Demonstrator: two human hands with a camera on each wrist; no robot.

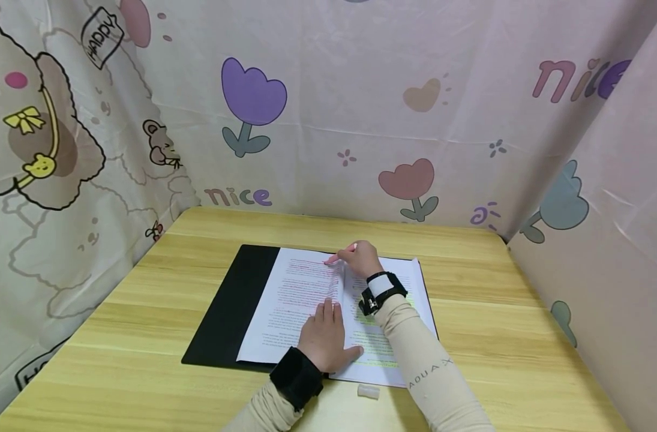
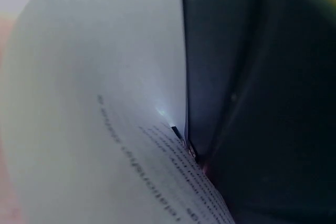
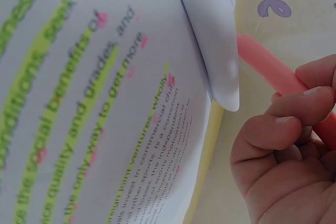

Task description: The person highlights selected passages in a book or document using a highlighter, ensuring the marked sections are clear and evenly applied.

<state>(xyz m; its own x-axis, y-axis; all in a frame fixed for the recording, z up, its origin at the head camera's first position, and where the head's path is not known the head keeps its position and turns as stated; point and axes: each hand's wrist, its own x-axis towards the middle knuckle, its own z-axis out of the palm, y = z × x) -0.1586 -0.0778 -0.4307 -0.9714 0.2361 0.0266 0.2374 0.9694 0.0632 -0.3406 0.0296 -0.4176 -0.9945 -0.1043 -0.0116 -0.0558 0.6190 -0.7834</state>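
My right hand (image 1: 362, 260) pinches a pink highlighter (image 3: 268, 66) between thumb and fingers. In the head view its tip is at the upper lines of the left printed page (image 1: 274, 300), where several lines carry pink marks. My left hand (image 1: 324, 342) lies with extended fingers near the gutter, thumb spread onto the right page (image 1: 368, 371). Yellow-green marked lines with small pink spots cover that right page in the right wrist view. Both pages lie over an open black folder (image 1: 225, 312). The left wrist view holds only a curved sheet (image 2: 105, 51) and dark folder surface.
A small pale grey piece (image 1: 368, 391), its kind unclear, lies on the wooden table (image 1: 128, 354) below the folder's near edge. Patterned curtains (image 1: 328, 120) hang behind the table and on both sides.
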